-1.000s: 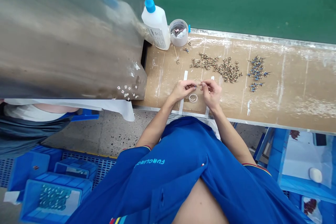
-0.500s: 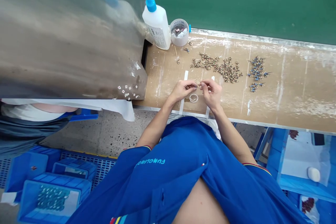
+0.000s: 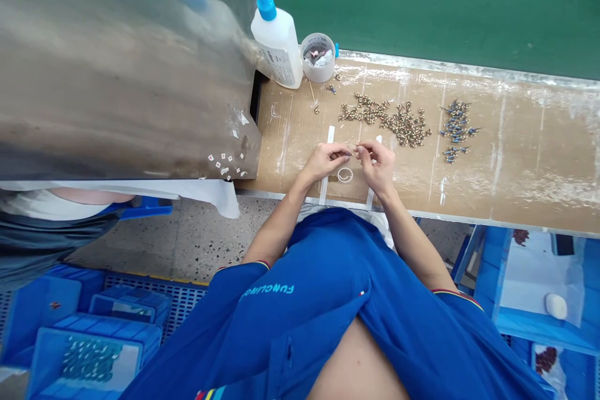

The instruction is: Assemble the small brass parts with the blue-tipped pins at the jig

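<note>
Both my hands meet over the front of the brown workbench [image 3: 515, 156]. My left hand [image 3: 325, 159] and my right hand [image 3: 377, 164] are each closed in a pinch, fingertips almost touching, on a tiny brass-coloured part [image 3: 352, 150] between them. Just below the fingertips a small clear ring-shaped dish [image 3: 345, 175] lies on the bench. Behind the hands spreads a pile of small brass parts [image 3: 389, 120]. To its right lies a smaller group of blue-tipped parts [image 3: 455, 128].
A white squeeze bottle with a blue nozzle [image 3: 276, 40] and a small clear cup [image 3: 318, 57] stand at the bench's back left. A grey metal cover [image 3: 122, 69] fills the left. Blue crates [image 3: 89, 350] sit on the floor at left, blue bins [image 3: 539, 287] at right. Another person's clothing [image 3: 51, 225] shows at left.
My hands stay in the same spot with only slight finger movement on the small part. The view has shifted a little.
</note>
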`<state>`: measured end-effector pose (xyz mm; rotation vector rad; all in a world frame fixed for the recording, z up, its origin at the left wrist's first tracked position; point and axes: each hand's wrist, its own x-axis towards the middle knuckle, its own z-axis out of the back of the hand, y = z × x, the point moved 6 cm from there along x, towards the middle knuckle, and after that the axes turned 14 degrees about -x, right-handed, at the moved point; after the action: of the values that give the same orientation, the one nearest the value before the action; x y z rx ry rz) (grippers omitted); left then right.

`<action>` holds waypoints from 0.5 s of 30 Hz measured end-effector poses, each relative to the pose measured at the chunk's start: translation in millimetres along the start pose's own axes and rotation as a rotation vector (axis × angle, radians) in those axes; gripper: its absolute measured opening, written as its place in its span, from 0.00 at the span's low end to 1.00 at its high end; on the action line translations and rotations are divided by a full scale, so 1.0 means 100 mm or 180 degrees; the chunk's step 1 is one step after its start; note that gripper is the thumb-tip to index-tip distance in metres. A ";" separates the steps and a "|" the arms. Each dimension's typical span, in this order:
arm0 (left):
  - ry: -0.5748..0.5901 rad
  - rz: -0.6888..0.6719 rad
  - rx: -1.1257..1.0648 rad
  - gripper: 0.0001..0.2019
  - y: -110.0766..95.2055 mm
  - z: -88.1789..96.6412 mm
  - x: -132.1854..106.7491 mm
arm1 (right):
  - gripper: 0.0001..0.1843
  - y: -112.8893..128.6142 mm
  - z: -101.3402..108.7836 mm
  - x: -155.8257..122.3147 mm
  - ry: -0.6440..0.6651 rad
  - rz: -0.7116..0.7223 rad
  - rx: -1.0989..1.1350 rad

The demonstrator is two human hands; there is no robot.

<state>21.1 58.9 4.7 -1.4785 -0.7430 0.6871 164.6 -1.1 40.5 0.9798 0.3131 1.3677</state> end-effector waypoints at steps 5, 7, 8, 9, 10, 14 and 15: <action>0.0002 -0.0004 0.0015 0.10 0.00 0.00 0.00 | 0.20 -0.03 -0.02 -0.01 0.0053 -0.0055 0.0024; 0.0003 -0.0001 0.0031 0.10 0.00 0.00 0.00 | 0.20 -0.04 -0.02 0.00 0.0064 -0.0061 0.0060; 0.0008 0.0009 0.0042 0.10 0.00 0.00 0.00 | 0.19 -0.04 -0.02 0.00 0.0049 -0.0043 0.0075; 0.0018 0.0018 0.0052 0.11 0.00 0.00 0.00 | 0.19 -0.03 -0.02 0.00 0.0026 -0.0016 0.0082; 0.0030 0.0023 0.0064 0.11 0.00 0.00 0.00 | 0.19 -0.03 -0.01 0.00 0.0001 0.0018 0.0085; 0.0055 0.0029 0.0131 0.10 0.00 0.00 0.00 | 0.18 -0.03 -0.01 0.01 -0.0022 0.0091 0.0103; 0.0053 0.0040 0.0142 0.09 0.00 0.00 0.00 | 0.19 -0.03 -0.01 0.01 -0.0007 0.0084 0.0113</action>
<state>21.1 59.1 4.5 -1.4477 -0.7020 0.6960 166.4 0.5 38.1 1.0177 0.3248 1.3889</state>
